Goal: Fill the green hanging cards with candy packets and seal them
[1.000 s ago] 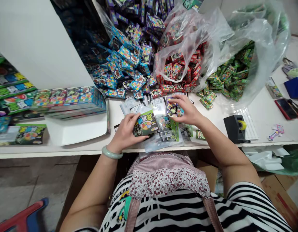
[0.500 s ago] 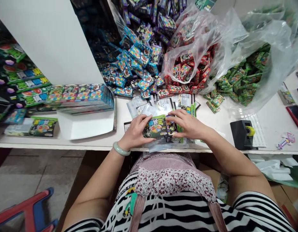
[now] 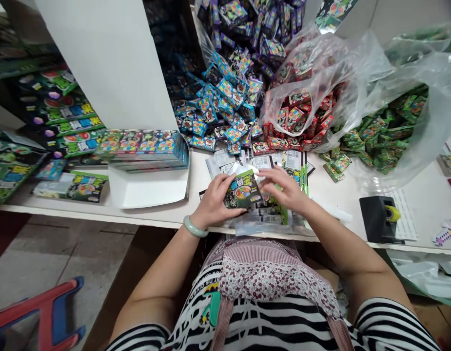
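Note:
My left hand point(image 3: 218, 201) grips a flat black-and-green printed packet point(image 3: 243, 190), thumb along its lower edge and fingers at its upper left. My right hand point(image 3: 284, 189) is at the packet's right end with fingers apart and slightly bent; I see nothing held in it, though contact with the packet's edge is unclear. Below both hands lie clear plastic sleeves point(image 3: 262, 225) and black-and-green printed bags point(image 3: 296, 165), spread at the table's front edge.
Heaps of small blue boxes point(image 3: 227, 105), purple boxes point(image 3: 262, 29), red boxes point(image 3: 294, 122) and green boxes point(image 3: 386, 131) lie behind, partly in clear bags. At left sits a white tray point(image 3: 148, 192) of stacked packets. A black tape dispenser point(image 3: 379, 219) stands right.
The small colourful box visible at the packet's right end no longer shows there. The packet has tilted, and my right fingers have loosened. The whole view has shifted, moving the scene rightward.

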Available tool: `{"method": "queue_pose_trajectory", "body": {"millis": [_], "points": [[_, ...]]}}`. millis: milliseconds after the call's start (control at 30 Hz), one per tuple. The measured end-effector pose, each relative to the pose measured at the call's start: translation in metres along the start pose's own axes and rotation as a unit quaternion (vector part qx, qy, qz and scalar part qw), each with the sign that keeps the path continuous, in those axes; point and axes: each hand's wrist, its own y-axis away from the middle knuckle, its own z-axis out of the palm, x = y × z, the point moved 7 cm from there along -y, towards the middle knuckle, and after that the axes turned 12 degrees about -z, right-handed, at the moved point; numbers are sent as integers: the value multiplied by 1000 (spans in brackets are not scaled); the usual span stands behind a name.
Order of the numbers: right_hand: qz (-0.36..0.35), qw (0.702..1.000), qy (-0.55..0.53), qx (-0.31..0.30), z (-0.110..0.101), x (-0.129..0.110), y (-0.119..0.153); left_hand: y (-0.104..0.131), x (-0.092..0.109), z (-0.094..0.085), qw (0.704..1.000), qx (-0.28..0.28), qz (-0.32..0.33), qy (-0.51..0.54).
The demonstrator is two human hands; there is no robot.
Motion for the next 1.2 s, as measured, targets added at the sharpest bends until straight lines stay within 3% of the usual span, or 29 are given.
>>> {"method": "queue_pose_trajectory", "body": {"millis": [100, 233, 300, 400, 533, 600, 667, 767, 833, 900, 1100, 1200], "points": [[76, 992, 11, 95, -9, 51, -50, 2, -8, -15, 999, 25, -28, -6], [180, 971, 157, 36, 16, 108, -118, 7, -8, -26, 999, 32, -24, -9], [230, 949, 216, 28, 29, 122, -135, 10, -8, -28, 999, 39, -26, -8], [269, 936, 216, 67, 41, 129, -141, 11, -13, -29, 998, 49, -34, -13], [241, 958, 72, 137, 36, 133, -128, 11, -19, -32, 998, 52, -30, -10], [171, 972, 31, 158, 21, 121, -109, 11, -22, -35, 998, 55, -40, -8], [76, 982, 74, 157, 3, 98, -77, 11, -25, -36, 997, 60, -48, -6], [-16, 980, 192, 41, -2, 63, -17, 10, -28, -35, 997, 63, -47, -6], [-25, 974, 221, -52, 5, 51, 19, 9, -30, -31, 997, 55, -50, -11], [-17, 971, 214, -105, 10, 46, 40, 7, -29, -26, 997, 47, -52, -16], [60, 972, 175, -148, 8, 71, 26, 2, -17, -11, 999, 0, -44, -26], [65, 974, 136, -166, 8, 78, 18, 2, -14, -6, 998, -35, -42, -32]]}}
